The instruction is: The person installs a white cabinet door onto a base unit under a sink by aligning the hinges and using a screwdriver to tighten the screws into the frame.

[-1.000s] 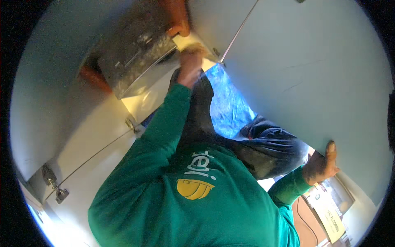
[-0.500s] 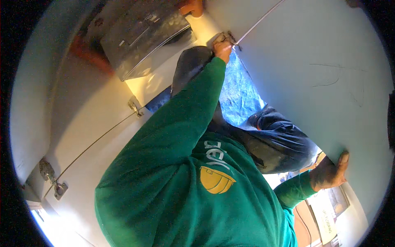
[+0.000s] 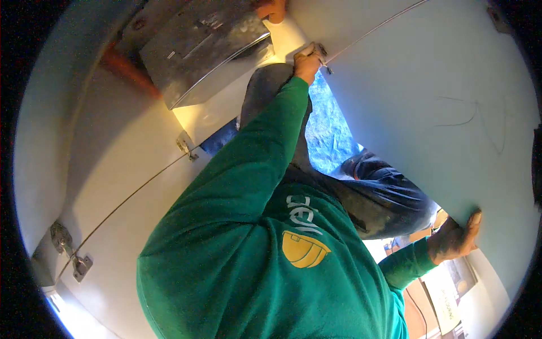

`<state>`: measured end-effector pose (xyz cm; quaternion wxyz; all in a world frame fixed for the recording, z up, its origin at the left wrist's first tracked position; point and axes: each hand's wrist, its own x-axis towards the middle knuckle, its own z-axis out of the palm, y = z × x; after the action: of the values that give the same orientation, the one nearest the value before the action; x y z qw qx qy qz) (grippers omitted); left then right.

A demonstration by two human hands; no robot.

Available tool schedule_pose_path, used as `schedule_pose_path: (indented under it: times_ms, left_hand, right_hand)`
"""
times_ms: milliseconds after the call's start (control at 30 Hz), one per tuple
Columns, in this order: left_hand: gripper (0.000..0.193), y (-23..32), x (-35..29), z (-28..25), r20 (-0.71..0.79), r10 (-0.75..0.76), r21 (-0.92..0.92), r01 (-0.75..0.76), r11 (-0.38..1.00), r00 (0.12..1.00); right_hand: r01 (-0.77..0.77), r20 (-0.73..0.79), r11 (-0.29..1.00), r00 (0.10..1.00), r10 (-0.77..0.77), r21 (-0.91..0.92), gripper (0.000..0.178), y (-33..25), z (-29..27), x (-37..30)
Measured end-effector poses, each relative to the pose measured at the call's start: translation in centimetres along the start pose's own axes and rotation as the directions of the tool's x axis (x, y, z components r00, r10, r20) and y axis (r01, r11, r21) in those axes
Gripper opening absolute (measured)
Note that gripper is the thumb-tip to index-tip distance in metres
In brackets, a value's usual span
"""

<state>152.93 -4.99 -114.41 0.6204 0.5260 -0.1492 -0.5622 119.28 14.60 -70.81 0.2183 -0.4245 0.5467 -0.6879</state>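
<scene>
A pale blue-grey cabinet door (image 3: 406, 107) slants across the right side, with thin curved pencil marks on its face. My left hand (image 3: 306, 66) reaches up to the door's upper left corner, its fingers closed around a small metal hinge (image 3: 320, 52); part of the hinge is hidden by the fingers. Down at the lower right, my right hand (image 3: 453, 239) grips the door's edge, thumb lying on the pale face and the other fingers out of sight behind it. Both arms are in green sleeves.
White panels at the left carry a metal hinge (image 3: 185, 146) and another hinge (image 3: 70, 251) along their seam. A dusty grey box (image 3: 203, 51) sits at the upper left beside an orange-brown pipe (image 3: 130, 73). Blue sheeting (image 3: 326, 124) shows beyond my bent legs in dark trousers (image 3: 389, 203).
The door has shifted slightly against its neighbour, and the bright gap by the hinge has narrowed to a thin line. Both hands keep their hold, with the right hand barely moved.
</scene>
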Motion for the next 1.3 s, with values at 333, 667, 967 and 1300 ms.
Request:
schedule_pose_path:
  times_ms: [333, 667, 967, 1300]
  left_hand:
    - [0.038, 0.7, -2.3, 2.3, -0.003, 0.095, 0.217, -0.092, 0.972, 0.995]
    - [0.040, -2.9, 0.5, -0.1, 0.067, 0.313, 0.280, -0.319, 0.905, 0.947]
    - [0.023, -1.7, 0.1, 1.8, -0.214, 0.085, -0.232, -0.135, 0.963, 0.973]
    - [0.016, 0.0, -1.8, 3.9, -0.306, 0.083, -0.183, -0.145, 0.972, 0.948]
  right_hand:
    - [-0.034, -0.015, 0.998, 0.999, 0.033, -0.053, 0.038, 0.1, -0.7, 0.4]
    - [0.032, -0.082, 0.991, 0.996, -0.042, -0.126, 0.040, 0.1, 0.0, 0.5]
    - [0.107, 0.017, 0.985, 0.994, -0.106, -0.133, 0.038, 0.0, -0.5, -0.1]
    - [0.043, -0.048, 0.998, 0.998, -0.046, -0.053, 0.038, -0.6, -0.9, -0.6]
